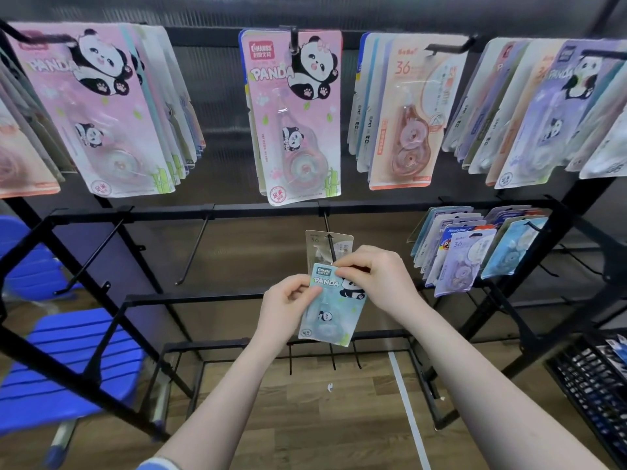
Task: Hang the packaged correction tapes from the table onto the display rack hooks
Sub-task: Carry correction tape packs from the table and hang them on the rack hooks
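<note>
Head view: both hands hold one blue panda correction tape pack [330, 305]; the left hand [288, 305] pinches its left edge, the right hand [376, 278] pinches its top at a black hook [329, 245]; just behind hangs a grey pack [317, 244]; above both hands, pink panda packs [293, 113] hang on the display rack [264, 210].

The rack [217, 209] and its hooks [330, 247] look like matt black metal. The packs [330, 301] are printed card under clear, glossy plastic blisters that catch the light, as on the pink one [295, 113] above. The floor [305, 418] shows brown wood-grain planks with a dull sheen. The chair [68, 354] seat is smooth blue plastic. The crate [590, 381] looks like black plastic mesh.
</note>
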`<state>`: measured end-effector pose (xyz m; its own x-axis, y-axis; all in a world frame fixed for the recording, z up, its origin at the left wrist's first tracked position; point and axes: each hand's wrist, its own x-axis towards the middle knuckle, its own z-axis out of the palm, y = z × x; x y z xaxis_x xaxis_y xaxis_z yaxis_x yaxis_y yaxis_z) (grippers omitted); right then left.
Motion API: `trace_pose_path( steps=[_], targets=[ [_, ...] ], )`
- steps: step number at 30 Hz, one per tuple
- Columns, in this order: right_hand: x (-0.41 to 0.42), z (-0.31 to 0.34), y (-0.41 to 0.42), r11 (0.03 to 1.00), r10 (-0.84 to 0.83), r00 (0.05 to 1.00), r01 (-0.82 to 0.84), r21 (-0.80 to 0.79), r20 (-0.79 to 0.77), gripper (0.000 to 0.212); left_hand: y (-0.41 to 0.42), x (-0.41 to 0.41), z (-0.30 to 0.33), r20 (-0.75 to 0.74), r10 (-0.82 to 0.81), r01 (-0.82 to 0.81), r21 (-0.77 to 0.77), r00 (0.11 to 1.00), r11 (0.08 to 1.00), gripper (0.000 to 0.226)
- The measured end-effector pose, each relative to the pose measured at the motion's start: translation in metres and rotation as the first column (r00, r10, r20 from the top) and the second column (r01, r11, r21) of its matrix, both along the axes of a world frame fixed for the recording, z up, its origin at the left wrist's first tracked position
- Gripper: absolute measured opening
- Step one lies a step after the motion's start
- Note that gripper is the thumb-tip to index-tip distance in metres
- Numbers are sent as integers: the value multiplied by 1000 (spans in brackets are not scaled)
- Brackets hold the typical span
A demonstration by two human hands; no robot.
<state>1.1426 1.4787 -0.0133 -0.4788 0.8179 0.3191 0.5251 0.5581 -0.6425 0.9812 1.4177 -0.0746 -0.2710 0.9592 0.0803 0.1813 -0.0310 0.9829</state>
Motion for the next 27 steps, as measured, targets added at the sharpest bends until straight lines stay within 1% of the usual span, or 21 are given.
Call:
trace_pose_path(
  steps=[5,8,11,15,21,24,27],
  targets=[
    [3,-6,2,999,34,999,-34,20,-10,12,4,5,9,-30,-1,2,39,1000,999,20],
    [5,-5,5,997,82,997,-82,-3,-5,15,5,6,12,-32,0,1,34,1000,999,20],
    [9,-4,5,994,104,995,-105,-30,-5,17,4,8,13,-41,38,-36,39,998,999,19],
    [16,-6,4,997,59,998,-60,-53,-15,18,-2,16,10,-39,93,-92,45,995,995,17],
    [17,-14,1,999,-16,999,14,-37,-39,16,-4,22,7,-32,158,-156,59,987,986,18],
    [15,-17,0,999,-41,997,39,-29,-59,16,-6,24,4,-7,161,-160,70,987,985,18],
    [15,-15,2,1000,-17,1000,16,-17,-25,17,-4,25,6,13,132,-133,99,991,986,21]
  ],
)
